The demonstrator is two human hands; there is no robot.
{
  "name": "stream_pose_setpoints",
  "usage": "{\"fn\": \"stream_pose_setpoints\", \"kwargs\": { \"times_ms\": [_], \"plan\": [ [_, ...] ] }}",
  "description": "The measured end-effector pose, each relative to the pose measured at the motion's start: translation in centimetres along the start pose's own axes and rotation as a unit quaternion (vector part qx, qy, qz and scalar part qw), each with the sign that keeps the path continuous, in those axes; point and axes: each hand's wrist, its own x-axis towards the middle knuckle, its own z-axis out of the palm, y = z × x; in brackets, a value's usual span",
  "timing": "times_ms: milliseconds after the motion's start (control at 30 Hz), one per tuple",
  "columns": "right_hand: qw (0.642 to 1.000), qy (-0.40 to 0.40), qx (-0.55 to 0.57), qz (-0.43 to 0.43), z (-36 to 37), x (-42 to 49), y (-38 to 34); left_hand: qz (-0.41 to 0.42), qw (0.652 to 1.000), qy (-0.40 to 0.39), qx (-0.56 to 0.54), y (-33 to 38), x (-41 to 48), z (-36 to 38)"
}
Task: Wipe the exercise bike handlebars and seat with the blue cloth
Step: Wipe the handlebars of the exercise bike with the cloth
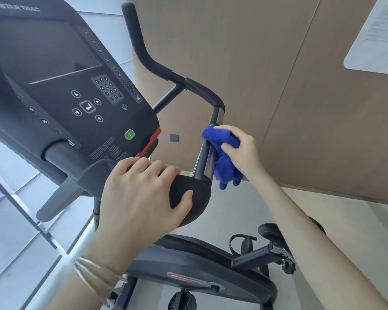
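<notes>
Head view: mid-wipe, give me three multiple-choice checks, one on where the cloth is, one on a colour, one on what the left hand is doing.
1. The cloth is:
A) on the floor
B) pressed to the handlebar
C) lying on a shelf

2. The button at the console's lower edge is:
A) green
B) yellow
C) white

3. The left hand:
A) hangs free
B) grips the black pad
C) presses the button

Answers:
1 B: the right hand holds the bunched cloth against the upright chrome section.
2 A: it is bright green, beside a red strip.
3 B: its fingers curl over the pad's top and the thumb wraps its side.
</notes>
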Motion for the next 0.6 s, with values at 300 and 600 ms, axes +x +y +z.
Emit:
{"fn": "stream_pose_setpoints", "kwargs": {
  "times_ms": [300, 600],
  "plan": [
    [0.996, -0.008, 0.080, -0.040, -0.6, -9.1, 1.0, -0.017, 1.000, -0.010, 0.023, 0.6, 0.0, -0.5],
    [0.985, -0.081, 0.139, 0.068, -0.5, -10.1, 4.4, -0.100, 0.992, -0.020, 0.070, 3.6, 0.2, 0.0]
  ]
}}
